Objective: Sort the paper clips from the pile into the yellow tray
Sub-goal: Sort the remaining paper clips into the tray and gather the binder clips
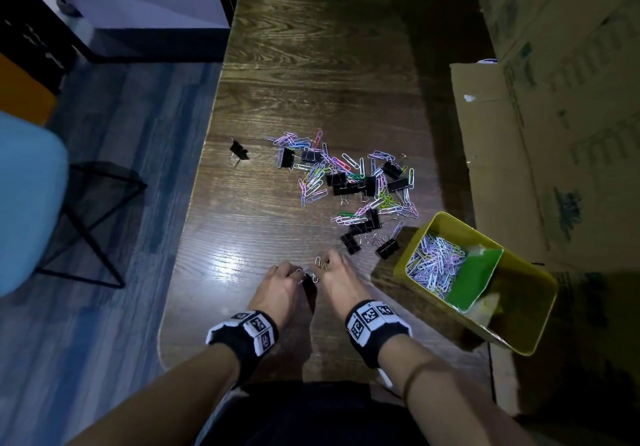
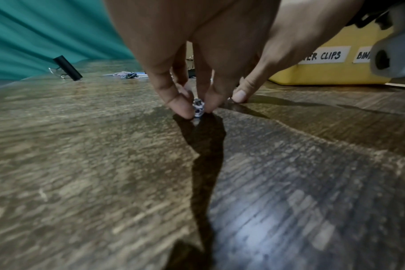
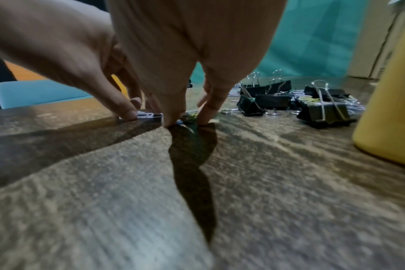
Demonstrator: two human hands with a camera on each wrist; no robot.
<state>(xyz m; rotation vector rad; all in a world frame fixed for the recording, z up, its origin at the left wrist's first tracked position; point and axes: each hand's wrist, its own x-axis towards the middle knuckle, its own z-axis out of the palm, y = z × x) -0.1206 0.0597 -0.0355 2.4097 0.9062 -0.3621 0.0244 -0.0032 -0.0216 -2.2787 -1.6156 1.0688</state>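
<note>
Head: curled left hand (image 1: 281, 281) pinches wire paper clips (image 1: 309, 277).

Clip pile (image 1: 349, 182), yellow tray (image 1: 540, 310) on table (image 1: 311, 47)

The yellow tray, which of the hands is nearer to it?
Right. The right hand works on the table just left of the yellow tray; the left hand sits beyond it, farther from the tray.
</note>
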